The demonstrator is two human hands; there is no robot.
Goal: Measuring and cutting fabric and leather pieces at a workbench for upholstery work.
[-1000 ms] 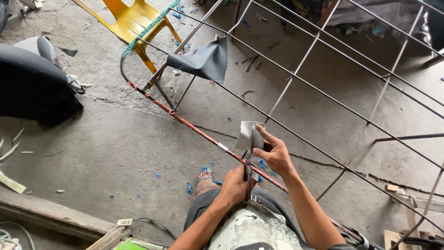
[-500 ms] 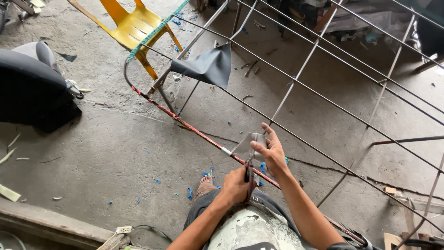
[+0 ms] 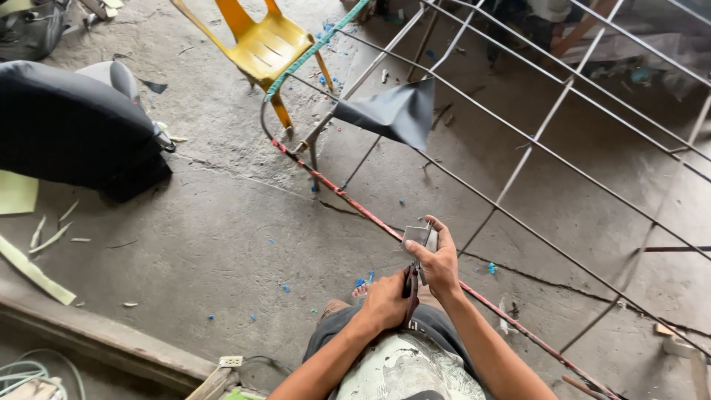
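Note:
My left hand (image 3: 385, 302) grips the red handles of a pair of scissors (image 3: 409, 285) just above my lap. My right hand (image 3: 438, 261) pinches a small grey strip of fabric (image 3: 416, 236) against the scissor blades. Both hands sit right beside a red-wrapped rod (image 3: 348, 200) that forms the near edge of a large metal wire frame (image 3: 533, 148). A dark grey fabric piece (image 3: 392, 112) hangs on the frame farther away.
A yellow plastic chair (image 3: 263, 44) stands beyond the frame. A black cushion (image 3: 67, 133) lies at the left on the concrete floor. Pale scraps (image 3: 33, 270) and blue bits litter the floor. A wooden board (image 3: 111, 344) runs along the near left.
The grey strip in my right hand has become shorter and my hands have drawn closer together over the scissors. The view has shifted slightly.

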